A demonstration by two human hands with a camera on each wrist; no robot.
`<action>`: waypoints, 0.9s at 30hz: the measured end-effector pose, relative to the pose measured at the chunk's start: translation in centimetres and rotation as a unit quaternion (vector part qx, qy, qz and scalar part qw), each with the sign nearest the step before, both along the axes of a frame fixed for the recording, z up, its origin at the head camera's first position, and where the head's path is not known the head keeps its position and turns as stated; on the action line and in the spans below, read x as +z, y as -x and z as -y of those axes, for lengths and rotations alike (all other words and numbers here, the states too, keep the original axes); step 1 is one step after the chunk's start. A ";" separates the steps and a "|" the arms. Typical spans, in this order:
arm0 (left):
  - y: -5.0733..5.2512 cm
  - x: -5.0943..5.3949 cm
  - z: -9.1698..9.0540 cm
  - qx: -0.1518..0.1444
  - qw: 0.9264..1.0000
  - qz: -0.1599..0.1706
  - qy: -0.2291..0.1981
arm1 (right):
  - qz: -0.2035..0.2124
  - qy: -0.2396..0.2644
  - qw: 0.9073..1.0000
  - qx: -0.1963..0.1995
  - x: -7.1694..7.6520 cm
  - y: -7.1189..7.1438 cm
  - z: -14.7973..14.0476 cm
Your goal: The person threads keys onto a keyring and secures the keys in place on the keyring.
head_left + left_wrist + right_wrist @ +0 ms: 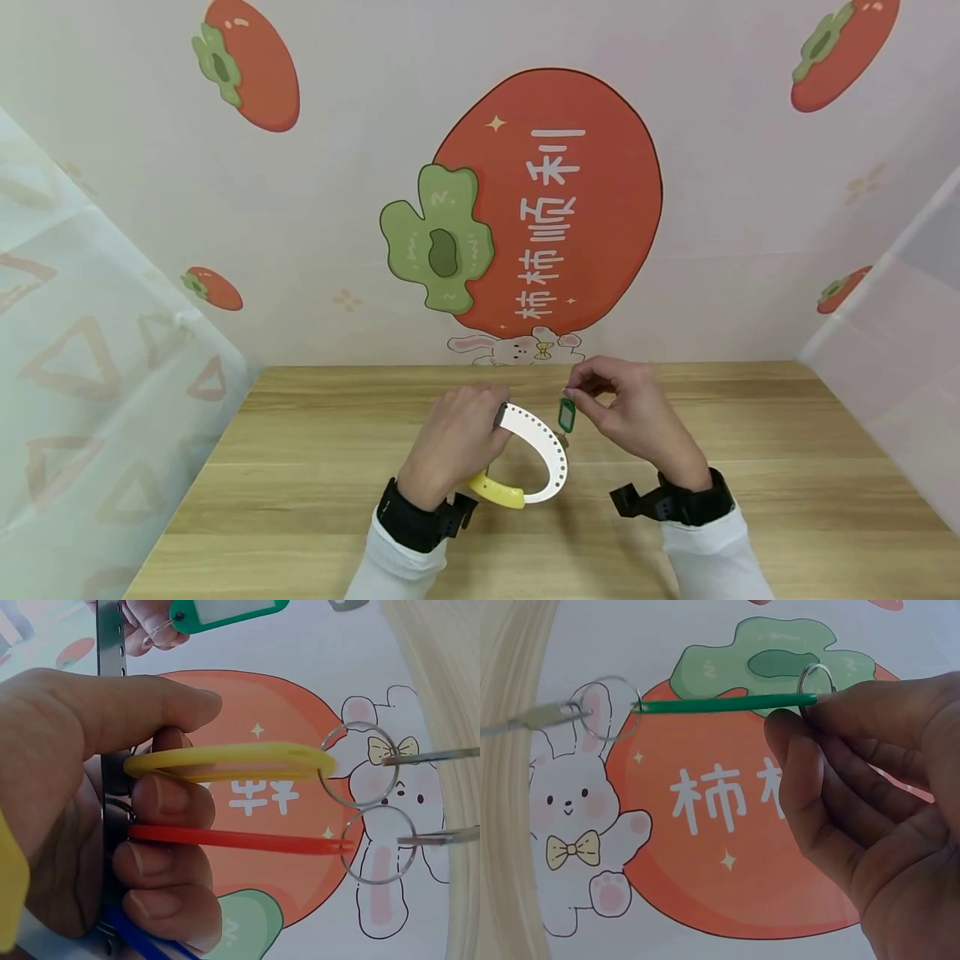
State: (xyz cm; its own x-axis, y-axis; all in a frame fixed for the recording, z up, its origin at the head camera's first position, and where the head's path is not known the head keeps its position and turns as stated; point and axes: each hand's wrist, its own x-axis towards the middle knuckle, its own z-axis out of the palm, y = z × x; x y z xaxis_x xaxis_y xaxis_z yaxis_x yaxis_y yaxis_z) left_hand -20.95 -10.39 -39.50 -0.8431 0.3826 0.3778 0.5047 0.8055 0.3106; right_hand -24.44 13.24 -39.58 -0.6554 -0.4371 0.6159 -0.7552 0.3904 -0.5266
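Note:
My left hand (456, 440) grips a white curved strip (551, 446) with a row of holes and a yellow end piece (498, 492). In the left wrist view a yellow key tag (232, 762) and a red key tag (240, 838) stick out past its curled fingers, each with a ring and a key (439, 756). Part of a blue tag (142, 941) shows below them. My right hand (637, 410) pinches the small ring of a green key tag (727, 703). A blurred key (540, 718) hangs from the tag's far end. The tag is apart from the strip.
Both hands are above a wooden table (315, 467). Behind it stands a backdrop (720, 250) printed with persimmons and a rabbit. Pale cloth panels (97, 400) flank both sides. Black bands (412, 521) circle the wrists.

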 end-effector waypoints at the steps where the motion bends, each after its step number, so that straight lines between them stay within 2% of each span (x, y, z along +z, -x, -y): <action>1: 0.0 0.0 0.0 -0.001 1.000 -0.001 -0.001 | -0.001 0.000 1.000 -0.004 0.0 0.0 0.0; 8: 0.0 -0.1 0.0 -0.002 1.000 -0.008 -0.005 | -0.007 0.011 0.999 -0.032 0.0 0.1 -0.1; 18: 0.0 -0.1 0.0 -0.001 1.000 -0.015 -0.011 | -0.041 0.029 0.998 -0.037 0.0 0.2 -0.2; 27: 0.0 -0.1 0.0 0.002 1.000 -0.015 -0.017 | -0.040 0.029 0.998 -0.033 0.1 0.2 -0.1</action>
